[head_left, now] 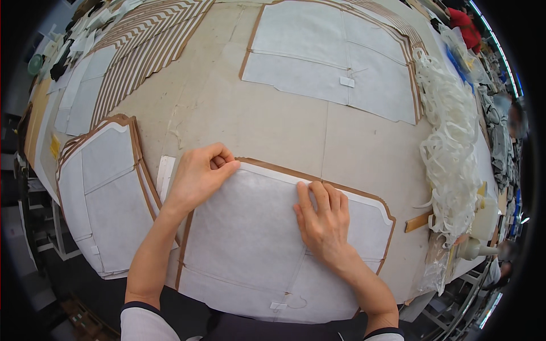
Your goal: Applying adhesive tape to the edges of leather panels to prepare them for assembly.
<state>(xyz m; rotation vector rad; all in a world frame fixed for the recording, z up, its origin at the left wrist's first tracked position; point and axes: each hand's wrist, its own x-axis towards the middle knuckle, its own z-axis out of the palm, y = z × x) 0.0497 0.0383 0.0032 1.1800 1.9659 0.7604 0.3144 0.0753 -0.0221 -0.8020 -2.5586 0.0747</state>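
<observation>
A sewn fabric panel (pixel 244 227) with a whitish backing and brown edges lies in front of me on the table. Along its far edge runs a narrow white tape strip (pixel 267 173), which curves down at the right corner. At the far left corner, my left hand (pixel 202 173) pinches the end of this strip between thumb and fingertip. My right hand (pixel 324 219) rests on the panel, its fingers stretched out and their tips on the strip near the middle. A small white label (pixel 278 306) and loose thread show near the panel's close edge.
Stacked panels (pixel 111 176) stand to the left, and another stack (pixel 301 34) lies across the table. Further brown-edged pieces (pixel 136 62) fan out at the far left. A heap of white tape (pixel 449 136), a wooden stick (pixel 419 221) and a plastic bag (pixel 435 267) are on the right.
</observation>
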